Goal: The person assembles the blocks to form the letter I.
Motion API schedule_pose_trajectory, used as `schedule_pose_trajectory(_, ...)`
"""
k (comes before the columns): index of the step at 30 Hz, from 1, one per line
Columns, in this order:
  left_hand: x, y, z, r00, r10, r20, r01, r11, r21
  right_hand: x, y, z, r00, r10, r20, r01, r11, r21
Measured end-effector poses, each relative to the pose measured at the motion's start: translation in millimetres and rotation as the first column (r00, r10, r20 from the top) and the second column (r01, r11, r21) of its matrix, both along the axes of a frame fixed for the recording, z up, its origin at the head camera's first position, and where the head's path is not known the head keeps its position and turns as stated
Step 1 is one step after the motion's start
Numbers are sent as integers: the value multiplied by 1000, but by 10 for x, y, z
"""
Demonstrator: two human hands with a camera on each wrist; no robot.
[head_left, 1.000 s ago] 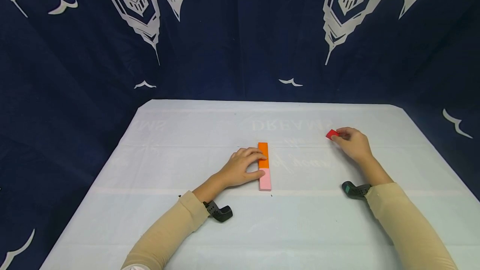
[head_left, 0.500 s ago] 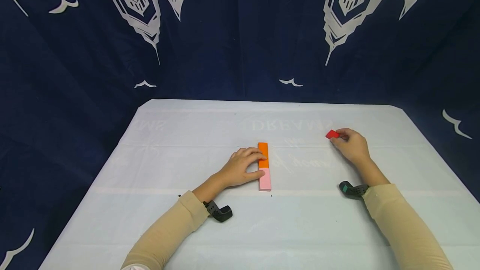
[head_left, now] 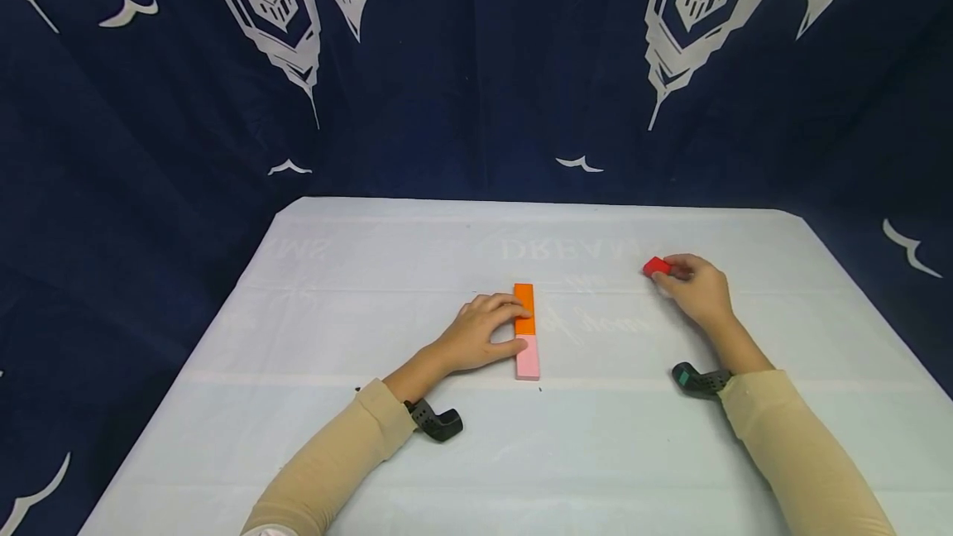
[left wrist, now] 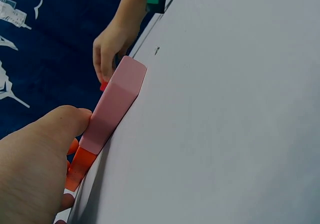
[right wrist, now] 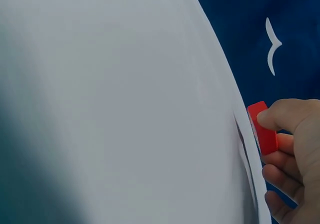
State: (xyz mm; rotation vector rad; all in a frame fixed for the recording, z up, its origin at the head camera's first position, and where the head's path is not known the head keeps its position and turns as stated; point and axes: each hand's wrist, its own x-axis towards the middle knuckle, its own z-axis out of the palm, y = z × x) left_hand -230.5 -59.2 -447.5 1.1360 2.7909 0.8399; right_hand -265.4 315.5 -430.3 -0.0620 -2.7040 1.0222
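An orange block (head_left: 524, 304) and a pink block (head_left: 528, 361) lie end to end in one line on the white table, touching. My left hand (head_left: 476, 333) rests on them from the left: the fingertips touch the orange one, the thumb the pink one. Its fingers are spread and only slightly bent. Farther back on the right, my right hand (head_left: 698, 288) pinches a small red block (head_left: 656, 267) between thumb and fingers. The right wrist view shows the thumb on the face of that red block (right wrist: 265, 129). Whether it touches the table, I cannot tell.
A white cloth with faint lettering covers the table (head_left: 596, 445). Behind its back edge hangs a dark blue curtain (head_left: 417, 106) with white building and bird prints. Each wrist carries a black camera mount, such as the left mount (head_left: 438, 422).
The right hand has shifted slightly left with the red block, which has turned a little. The left hand and the orange and pink blocks have stayed in place.
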Motion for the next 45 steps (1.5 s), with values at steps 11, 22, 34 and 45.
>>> schedule_pose_trajectory(11,0,0,9,1000,-3,9,3,1000,0,48,-167,111,998,44,-42,-44,999,-10)
schedule_pose_trajectory(22,-8,-3,-5,1000,-5,4,5,1000,4,59,-235,134,995,80,-58,-81,997,-13)
schedule_pose_trajectory(34,-6,-3,-5,1000,-4,0,4,1000,2,130,-391,199,987,133,-91,-136,990,-29)
schedule_pose_trajectory(45,-9,-5,-3,1000,-8,2,8,1000,0,219,-519,232,976,184,-115,-191,980,-53)
